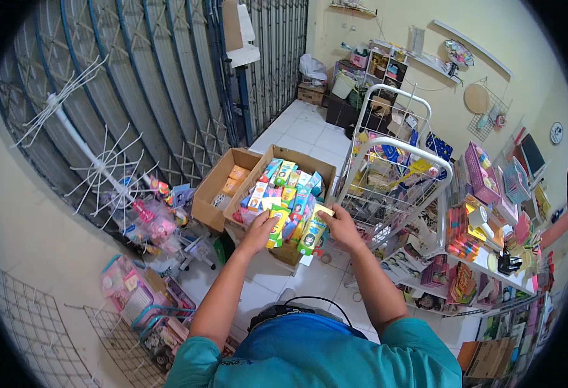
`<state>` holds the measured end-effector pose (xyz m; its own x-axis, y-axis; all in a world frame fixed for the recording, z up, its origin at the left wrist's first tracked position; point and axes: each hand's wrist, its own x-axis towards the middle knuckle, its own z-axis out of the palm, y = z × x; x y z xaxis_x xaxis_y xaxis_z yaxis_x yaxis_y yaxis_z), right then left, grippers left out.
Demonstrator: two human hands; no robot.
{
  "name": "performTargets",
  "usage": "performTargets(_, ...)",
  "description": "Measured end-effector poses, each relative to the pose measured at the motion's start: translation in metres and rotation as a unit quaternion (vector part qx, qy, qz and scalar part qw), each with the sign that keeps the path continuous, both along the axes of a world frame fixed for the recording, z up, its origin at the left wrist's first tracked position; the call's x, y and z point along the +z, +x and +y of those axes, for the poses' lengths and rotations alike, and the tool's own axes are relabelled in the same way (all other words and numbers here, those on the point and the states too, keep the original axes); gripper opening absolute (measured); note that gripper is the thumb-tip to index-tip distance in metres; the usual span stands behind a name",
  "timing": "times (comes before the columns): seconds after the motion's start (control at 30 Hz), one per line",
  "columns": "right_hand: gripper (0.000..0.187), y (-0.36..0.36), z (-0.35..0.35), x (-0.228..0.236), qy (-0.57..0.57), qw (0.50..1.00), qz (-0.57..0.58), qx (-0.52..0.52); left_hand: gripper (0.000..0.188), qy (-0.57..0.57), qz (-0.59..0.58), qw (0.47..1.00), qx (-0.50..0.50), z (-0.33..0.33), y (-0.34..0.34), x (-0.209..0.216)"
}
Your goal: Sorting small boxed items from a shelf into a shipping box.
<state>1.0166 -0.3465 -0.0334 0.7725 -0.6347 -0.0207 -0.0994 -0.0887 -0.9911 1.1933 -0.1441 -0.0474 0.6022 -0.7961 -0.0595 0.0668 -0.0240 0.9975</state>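
Note:
My left hand point(258, 233) is closed on a yellow-and-green tube point(277, 227), with thumb and fingers at its side. My right hand point(344, 230) grips a pale yellow tube point(312, 233) with green and blue printing and a small picture on its front. Both tubes are held up side by side, apart, over the near edge of an open cardboard box point(321, 167). That box is filled with colourful tubes and small cartons point(288, 174) in yellow, blue, green and pink. My hands and the tubes hide part of its near side.
A second open carton point(206, 200) with orange packs adjoins the box's left side. To the right stands a white wire cart point(387, 145) full of goods, beside a crowded shelf table point(484, 242). At left are a white wire rack point(96, 161) and pink baskets point(132, 291).

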Motion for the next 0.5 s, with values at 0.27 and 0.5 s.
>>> performTargets(0.27, 0.035, 0.084, -0.088, -0.020, -0.105, 0.989, 0.090, -0.053, 0.031, 0.056, -0.020, 0.996, -0.064, -0.066, 0.070, -0.038)
performTargets(0.5, 0.043, 0.133, -0.121, -0.056, -0.075, 0.973, 0.218, -0.030, 0.036, 0.136, -0.026, 0.981, -0.138, -0.109, 0.104, -0.066)
